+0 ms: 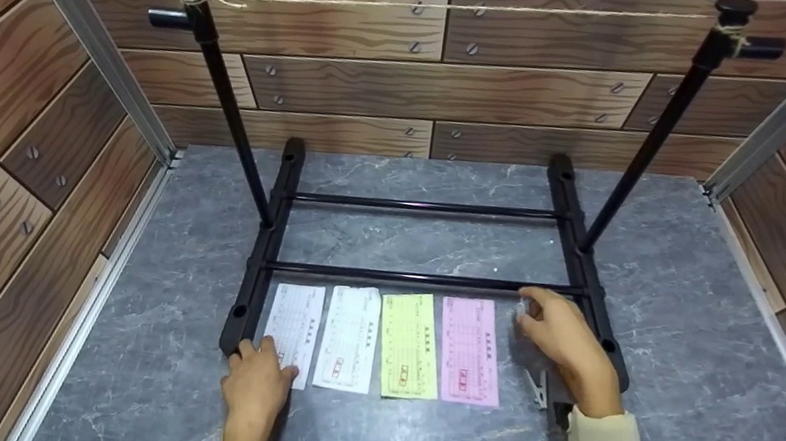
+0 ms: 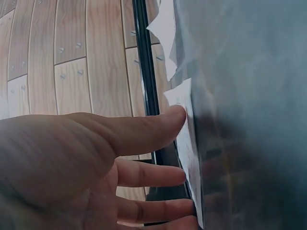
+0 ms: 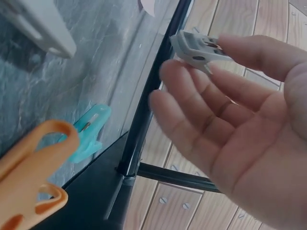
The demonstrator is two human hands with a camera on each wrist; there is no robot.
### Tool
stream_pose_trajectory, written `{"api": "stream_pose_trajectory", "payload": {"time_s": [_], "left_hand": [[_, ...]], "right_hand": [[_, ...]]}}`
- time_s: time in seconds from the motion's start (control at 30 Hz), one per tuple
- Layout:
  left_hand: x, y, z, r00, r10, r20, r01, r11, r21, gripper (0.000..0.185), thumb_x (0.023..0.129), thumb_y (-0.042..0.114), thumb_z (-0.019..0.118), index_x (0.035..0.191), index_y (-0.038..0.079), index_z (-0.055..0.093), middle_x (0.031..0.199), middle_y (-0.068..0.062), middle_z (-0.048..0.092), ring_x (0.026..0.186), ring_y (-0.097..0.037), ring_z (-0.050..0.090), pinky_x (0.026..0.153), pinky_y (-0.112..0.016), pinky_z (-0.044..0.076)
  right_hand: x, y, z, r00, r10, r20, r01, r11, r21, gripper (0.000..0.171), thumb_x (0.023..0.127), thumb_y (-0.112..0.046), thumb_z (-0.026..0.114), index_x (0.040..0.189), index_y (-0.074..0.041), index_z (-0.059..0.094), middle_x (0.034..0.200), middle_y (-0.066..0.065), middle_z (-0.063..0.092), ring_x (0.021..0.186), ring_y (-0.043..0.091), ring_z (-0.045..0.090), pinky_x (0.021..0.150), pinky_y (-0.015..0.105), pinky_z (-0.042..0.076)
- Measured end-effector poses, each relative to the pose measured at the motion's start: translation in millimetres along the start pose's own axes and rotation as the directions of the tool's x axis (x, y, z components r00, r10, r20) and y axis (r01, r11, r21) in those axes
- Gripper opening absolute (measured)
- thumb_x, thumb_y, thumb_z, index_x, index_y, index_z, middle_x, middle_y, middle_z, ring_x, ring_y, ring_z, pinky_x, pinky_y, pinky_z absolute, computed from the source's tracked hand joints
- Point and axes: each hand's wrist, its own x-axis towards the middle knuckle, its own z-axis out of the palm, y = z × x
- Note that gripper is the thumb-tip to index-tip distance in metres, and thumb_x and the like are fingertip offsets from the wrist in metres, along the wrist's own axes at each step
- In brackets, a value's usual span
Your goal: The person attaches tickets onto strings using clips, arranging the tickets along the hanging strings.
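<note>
Clothespin (image 3: pixel 197 49), pinched in the right hand (image 1: pixel 564 340), should stay squarely gripped while the flat left hand (image 1: pixel 258 383) steadies the nine-o'clock white slip (image 1: pixel 294 331).

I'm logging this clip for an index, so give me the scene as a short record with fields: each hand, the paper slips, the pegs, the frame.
left hand: straight fingers pressing the leftmost white slip
right hand: pinching a white peg between thumb and fingers
slips: four in a row, two white, one yellow slip, one pink slip
other pegs: teal peg, orange peg
black frame: on the grey table, string tied between its two poles
</note>
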Motion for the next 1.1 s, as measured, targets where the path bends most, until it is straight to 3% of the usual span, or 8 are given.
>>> {"api": "stream_pose_trajectory", "payload": {"time_s": [0.17, 0.33, 0.5, 0.73, 1.0, 1.1], "left_hand": [[-0.6, -1.0, 0.5, 1.0, -0.012, 0.007, 0.013, 0.999, -0.045, 0.069, 0.081, 0.017, 0.083, 0.135, -0.012, 0.053, 0.121, -0.039, 0.047, 0.108, -0.056, 0.052, 0.078, -0.066, 0.05], [-1.2, -2.3, 1.9, 1.0, -0.006, -0.016, 0.005, 0.999, -0.041, 0.071, 0.079, 0.016, 0.084, 0.136, -0.012, 0.052, 0.119, -0.04, 0.05, 0.109, -0.055, 0.052, 0.08, -0.065, 0.049], [-1.0, -3.5, 2.2, 0.998, 0.045, -0.048, -0.047, 0.998, -0.036, 0.073, 0.077, 0.013, 0.085, 0.135, -0.016, 0.051, 0.112, -0.039, 0.054, 0.105, -0.054, 0.055, 0.079, -0.063, 0.049], [2.9, -8.7, 0.7, 0.997, 0.074, -0.038, -0.078, 0.991, -0.112, 0.074, 0.081, 0.004, 0.077, 0.142, -0.017, 0.041, 0.119, -0.04, 0.055, 0.106, -0.054, 0.057, 0.084, -0.062, 0.049], [6.8, -17.3, 0.2, 0.984, 0.153, -0.086, -0.168, 0.964, -0.207, 0.07, 0.081, -0.008, 0.059, 0.149, -0.003, 0.041, 0.117, -0.031, 0.058, 0.09, -0.047, 0.063, 0.073, -0.061, 0.05], [8.6, -19.6, -0.8, 0.977, 0.187, -0.099, -0.206, 0.952, -0.228, 0.075, 0.079, -0.008, 0.059, 0.151, 0.003, 0.04, 0.115, -0.029, 0.058, 0.081, -0.043, 0.063, 0.067, -0.059, 0.049]], "right_hand": [[0, -2, 0, 0.999, -0.017, -0.04, 0.021, 0.995, 0.095, 0.046, 0.095, -0.008, 0.062, 0.139, 0.001, 0.056, 0.111, 0.015, 0.061, 0.095, 0.029, 0.061, 0.078, 0.045, 0.051], [0, -4, -1, 0.998, -0.031, -0.06, 0.039, 0.992, 0.123, 0.044, 0.094, -0.009, 0.064, 0.138, -0.002, 0.057, 0.109, 0.013, 0.061, 0.097, 0.03, 0.062, 0.08, 0.046, 0.052], [0, -4, -2, 0.996, -0.056, -0.073, 0.064, 0.992, 0.112, 0.043, 0.095, -0.009, 0.064, 0.136, -0.001, 0.058, 0.108, 0.013, 0.061, 0.097, 0.031, 0.063, 0.081, 0.049, 0.052], [-1, -5, -2, 0.994, -0.068, -0.087, 0.079, 0.989, 0.126, 0.041, 0.094, -0.009, 0.066, 0.134, -0.002, 0.06, 0.105, 0.012, 0.062, 0.096, 0.03, 0.063, 0.08, 0.048, 0.052], [-1, -6, 0, 0.996, -0.052, -0.076, 0.062, 0.989, 0.131, 0.041, 0.095, -0.011, 0.065, 0.135, -0.002, 0.059, 0.106, 0.011, 0.062, 0.095, 0.029, 0.063, 0.081, 0.047, 0.052], [0, -5, 0, 0.996, -0.054, -0.073, 0.064, 0.99, 0.128, 0.042, 0.095, -0.011, 0.065, 0.135, -0.001, 0.058, 0.106, 0.012, 0.062, 0.096, 0.03, 0.063, 0.081, 0.047, 0.052]]}}
